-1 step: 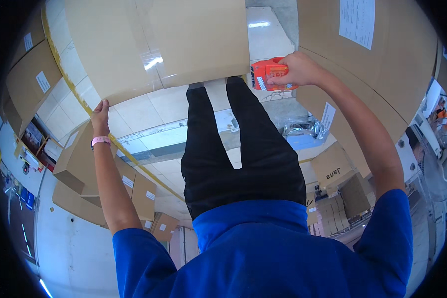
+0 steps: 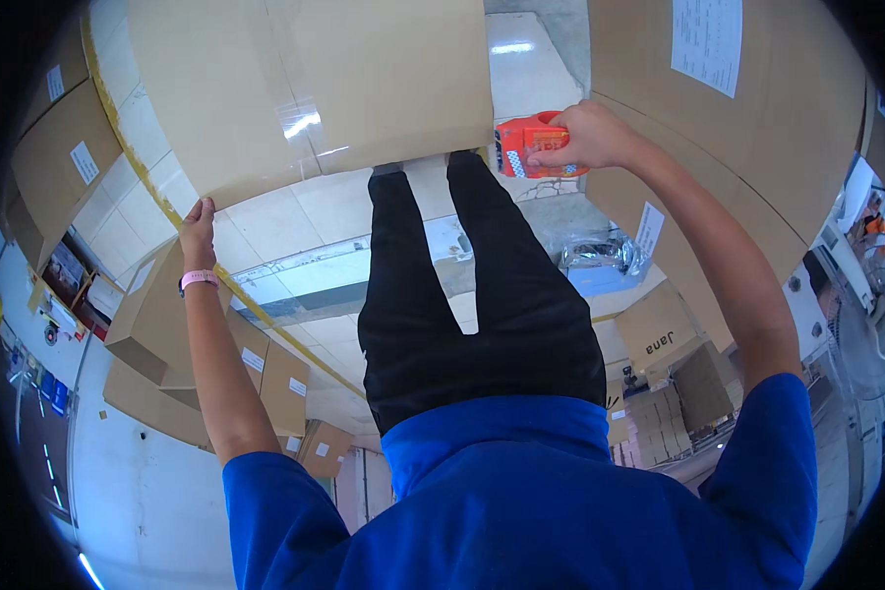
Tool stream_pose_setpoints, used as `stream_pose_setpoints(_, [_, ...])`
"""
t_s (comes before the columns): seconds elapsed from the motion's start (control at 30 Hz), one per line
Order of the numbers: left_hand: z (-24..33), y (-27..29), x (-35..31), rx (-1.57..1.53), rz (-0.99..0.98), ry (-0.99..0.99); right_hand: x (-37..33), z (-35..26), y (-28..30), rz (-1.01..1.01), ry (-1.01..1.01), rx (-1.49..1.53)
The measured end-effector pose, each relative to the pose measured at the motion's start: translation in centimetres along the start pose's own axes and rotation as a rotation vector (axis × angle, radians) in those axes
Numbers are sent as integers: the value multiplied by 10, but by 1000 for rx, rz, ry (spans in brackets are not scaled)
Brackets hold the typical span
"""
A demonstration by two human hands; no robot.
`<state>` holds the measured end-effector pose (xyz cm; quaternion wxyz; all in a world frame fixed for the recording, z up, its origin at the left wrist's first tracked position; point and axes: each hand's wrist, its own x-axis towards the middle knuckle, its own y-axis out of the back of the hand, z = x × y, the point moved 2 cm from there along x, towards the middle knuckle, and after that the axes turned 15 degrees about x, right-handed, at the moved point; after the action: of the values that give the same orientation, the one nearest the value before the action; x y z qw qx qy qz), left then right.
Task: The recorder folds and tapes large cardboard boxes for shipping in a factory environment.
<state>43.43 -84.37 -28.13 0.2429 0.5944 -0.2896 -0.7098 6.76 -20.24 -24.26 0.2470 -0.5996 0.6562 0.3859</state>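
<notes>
Right hand (image 2: 592, 136) grips tape dispenser (image 2: 533, 138), jutting leftward; left hand (image 2: 198, 231) at corner of carton (image 2: 364, 84), grip unclear.

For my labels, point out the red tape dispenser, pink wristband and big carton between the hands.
Red tape dispenser (image 2: 538, 134), head view: middle of its body.
Pink wristband (image 2: 202, 277), head view: middle of the band.
Big carton (image 2: 339, 81), head view: middle of its broad face.

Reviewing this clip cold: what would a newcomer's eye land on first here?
Probably the bright red tape dispenser, gripped in the right hand by the lower right corner of the big carton. Next, that carton itself, filling the top centre, with the left hand at its lower left corner. The vivid blue shirt dominates the bottom.
</notes>
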Motion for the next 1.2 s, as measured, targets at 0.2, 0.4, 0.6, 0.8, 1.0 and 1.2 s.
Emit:
stream_pose_setpoints(0.2, [102,-74,-71,630,721,-339,-3,19,-2,-8,-36,5])
stream_pose_setpoints(0.4, [279,-230,-240,195,504,-1132,0,17,-2,1,21,66])
stream_pose_setpoints(0.6, [306,-306,-266,142,343,-1297,9,22,-1,-15,35,103])
stream_pose_setpoints(0.8, [306,-308,-258,391,355,-1317,-1,44,9,25,16,77])
stream_pose_setpoints(1.0, [307,-308,-271,512,312,-1349,-4,58,15,55,-62,16])
stream_pose_setpoints(1.2, [319,-310,-282,570,294,-1273,29,30,21,20,-238,-69])
